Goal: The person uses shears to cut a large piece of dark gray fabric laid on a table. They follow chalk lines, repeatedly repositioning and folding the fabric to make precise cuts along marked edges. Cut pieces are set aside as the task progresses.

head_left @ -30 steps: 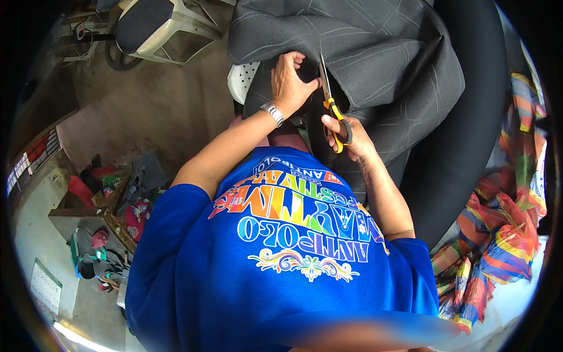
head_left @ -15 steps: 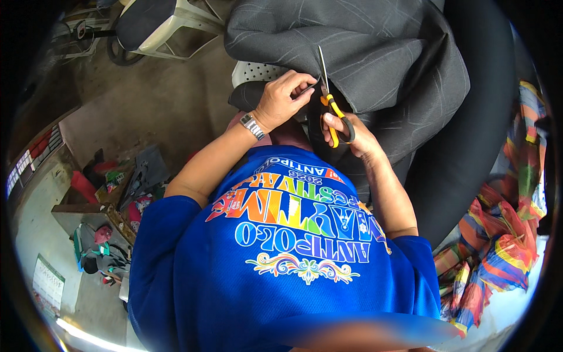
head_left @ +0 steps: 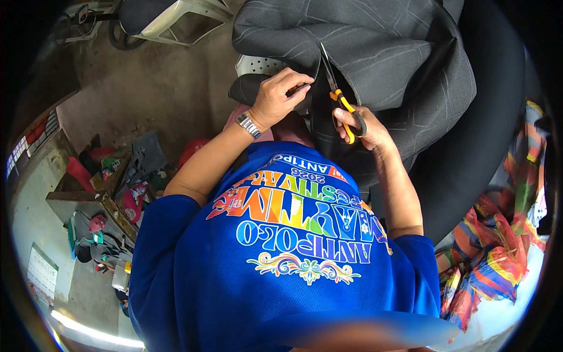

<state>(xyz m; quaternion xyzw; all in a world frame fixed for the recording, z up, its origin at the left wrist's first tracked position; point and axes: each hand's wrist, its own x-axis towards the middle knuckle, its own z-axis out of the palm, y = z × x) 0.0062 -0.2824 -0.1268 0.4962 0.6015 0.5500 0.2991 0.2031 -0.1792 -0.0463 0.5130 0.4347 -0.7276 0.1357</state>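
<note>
My left hand (head_left: 280, 95) pinches the edge of a large dark grey fabric (head_left: 381, 76) marked with thin pale lines. My right hand (head_left: 365, 128) grips a pair of scissors (head_left: 340, 95) with yellow and black handles. Their blades point away from me and lie at the cut edge of the fabric, close to my left fingertips. Between the two hands the fabric parts in a dark gap. The rest of the cloth spreads in folds ahead of me and to the right. A wristwatch (head_left: 248, 125) with a metal band sits on my left wrist.
A white perforated plastic surface (head_left: 258, 66) shows beneath the fabric. A big black padded form (head_left: 469, 141) curves down the right side, with colourful sheer cloth (head_left: 498, 246) beyond it. A pale plastic chair (head_left: 190, 23) stands far left. Cluttered shelving (head_left: 88, 202) is at the left.
The scissors and my right hand have shifted slightly right, away from my left hand. My left hand keeps its pinch, and the whole view has moved a little.
</note>
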